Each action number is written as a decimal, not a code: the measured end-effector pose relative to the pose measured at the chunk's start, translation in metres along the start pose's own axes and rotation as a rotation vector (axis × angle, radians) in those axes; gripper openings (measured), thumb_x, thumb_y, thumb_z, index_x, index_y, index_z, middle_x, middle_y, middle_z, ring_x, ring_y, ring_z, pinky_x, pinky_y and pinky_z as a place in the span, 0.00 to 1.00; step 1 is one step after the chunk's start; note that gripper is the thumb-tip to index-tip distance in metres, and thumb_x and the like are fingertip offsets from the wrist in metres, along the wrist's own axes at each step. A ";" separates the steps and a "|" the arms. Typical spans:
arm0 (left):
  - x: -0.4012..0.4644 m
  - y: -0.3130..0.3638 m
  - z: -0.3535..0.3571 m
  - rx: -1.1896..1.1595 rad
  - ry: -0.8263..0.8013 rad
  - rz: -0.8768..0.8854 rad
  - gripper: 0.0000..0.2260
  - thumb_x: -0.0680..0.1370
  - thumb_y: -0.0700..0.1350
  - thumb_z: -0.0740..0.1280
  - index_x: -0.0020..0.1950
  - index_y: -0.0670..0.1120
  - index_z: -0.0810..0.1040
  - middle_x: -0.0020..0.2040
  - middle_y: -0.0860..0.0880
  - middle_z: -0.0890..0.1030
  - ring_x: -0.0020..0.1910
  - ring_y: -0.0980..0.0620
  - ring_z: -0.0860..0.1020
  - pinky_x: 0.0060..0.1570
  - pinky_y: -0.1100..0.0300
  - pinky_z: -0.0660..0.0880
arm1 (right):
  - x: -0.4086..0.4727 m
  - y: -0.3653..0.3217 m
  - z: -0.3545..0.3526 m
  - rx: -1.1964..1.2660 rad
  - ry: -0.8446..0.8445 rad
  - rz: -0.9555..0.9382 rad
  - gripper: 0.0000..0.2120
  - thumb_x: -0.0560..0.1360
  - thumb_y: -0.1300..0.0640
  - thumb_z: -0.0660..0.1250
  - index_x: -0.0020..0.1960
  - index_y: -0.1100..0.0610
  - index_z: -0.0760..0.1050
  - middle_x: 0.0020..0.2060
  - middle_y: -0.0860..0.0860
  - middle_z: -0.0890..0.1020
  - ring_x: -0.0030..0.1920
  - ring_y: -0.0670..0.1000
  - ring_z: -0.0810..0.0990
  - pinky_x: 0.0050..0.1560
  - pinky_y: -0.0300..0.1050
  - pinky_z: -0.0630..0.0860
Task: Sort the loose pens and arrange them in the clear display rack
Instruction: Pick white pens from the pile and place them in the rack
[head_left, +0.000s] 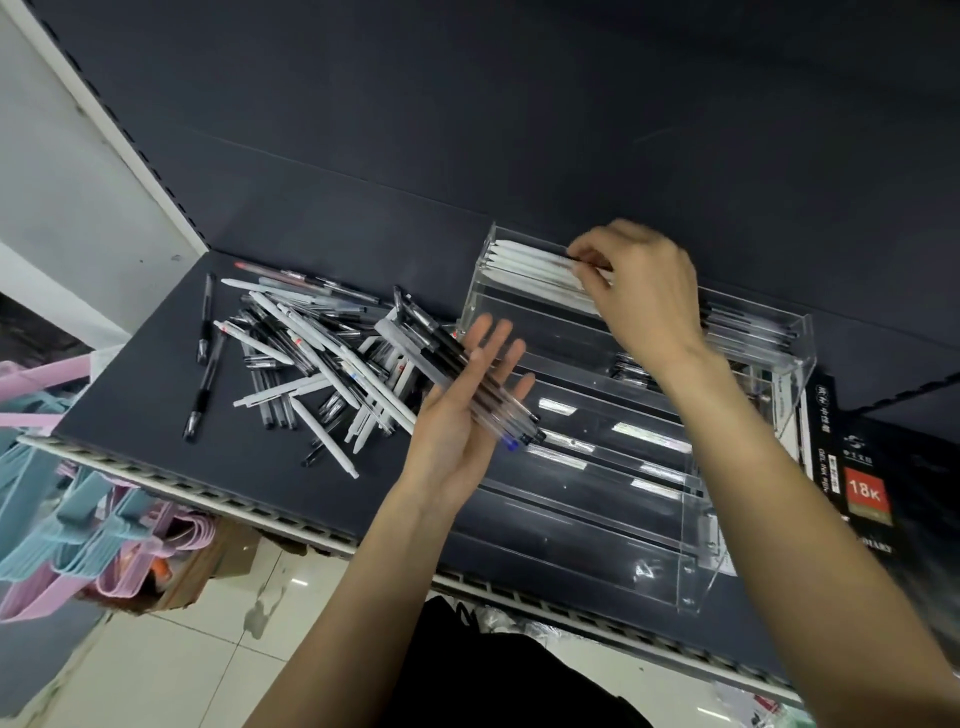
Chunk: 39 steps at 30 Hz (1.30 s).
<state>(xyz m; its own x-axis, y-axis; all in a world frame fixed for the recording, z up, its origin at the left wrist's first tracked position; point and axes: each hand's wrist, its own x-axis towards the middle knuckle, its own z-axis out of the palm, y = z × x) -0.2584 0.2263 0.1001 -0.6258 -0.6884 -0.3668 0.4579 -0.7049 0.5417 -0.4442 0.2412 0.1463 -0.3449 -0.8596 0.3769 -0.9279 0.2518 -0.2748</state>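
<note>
Item one: the clear display rack (587, 499), a stepped acrylic stand, is sitting on the dark shelf (135, 374) at my right. I am seeing a row of white pens (535, 270) lying side by side in its top tier, with several clear-barrelled pens (748, 325) lying further right in the same tier. The lower tiers are showing only price labels, apart from a few dark pens partly hidden behind the right wrist.

Item two: the right hand (641, 291) is reaching over the top tier, its fingertips pinching the end of a thin dark pen (592, 265) just beside the white row.

Item three: the left hand (467, 410) is held palm up in front of the rack, fingers straight and relaxed, carrying a bundle of clear pens (483, 384) laid across the palm, black-gripped ends up and left, one blue tip at the lower right.

Item four: the loose pile of pens (311, 358), white, clear and black mixed, is lying crossed on the shelf left of the rack, with two black pens (204, 358) lying apart at its left edge.

Item five: pink and blue hangers (67, 499) are hanging below the shelf at the left.
</note>
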 end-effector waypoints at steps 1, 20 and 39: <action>0.001 -0.001 0.001 -0.006 -0.013 0.004 0.17 0.78 0.43 0.59 0.67 0.48 0.73 0.66 0.49 0.77 0.63 0.50 0.77 0.59 0.53 0.77 | -0.010 -0.007 -0.007 0.096 0.057 -0.002 0.05 0.74 0.59 0.68 0.49 0.56 0.80 0.43 0.50 0.81 0.44 0.52 0.80 0.43 0.47 0.77; -0.007 -0.066 0.039 0.295 -0.219 -0.186 0.17 0.75 0.48 0.61 0.62 0.47 0.77 0.53 0.52 0.82 0.53 0.55 0.80 0.56 0.57 0.78 | -0.134 0.021 -0.052 0.344 -0.002 0.408 0.06 0.71 0.58 0.73 0.48 0.53 0.81 0.38 0.42 0.80 0.37 0.40 0.77 0.38 0.27 0.69; 0.008 -0.063 0.040 0.471 0.004 -0.037 0.13 0.80 0.50 0.60 0.52 0.50 0.84 0.36 0.51 0.70 0.35 0.58 0.71 0.42 0.66 0.74 | -0.062 0.133 -0.053 -0.295 -0.042 0.001 0.05 0.72 0.62 0.70 0.48 0.56 0.80 0.41 0.53 0.81 0.44 0.58 0.79 0.34 0.43 0.68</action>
<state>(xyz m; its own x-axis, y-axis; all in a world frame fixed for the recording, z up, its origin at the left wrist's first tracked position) -0.3177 0.2722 0.0936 -0.6336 -0.6655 -0.3944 0.0989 -0.5753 0.8119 -0.5537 0.3518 0.1333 -0.3455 -0.8755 0.3380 -0.9307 0.3657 -0.0042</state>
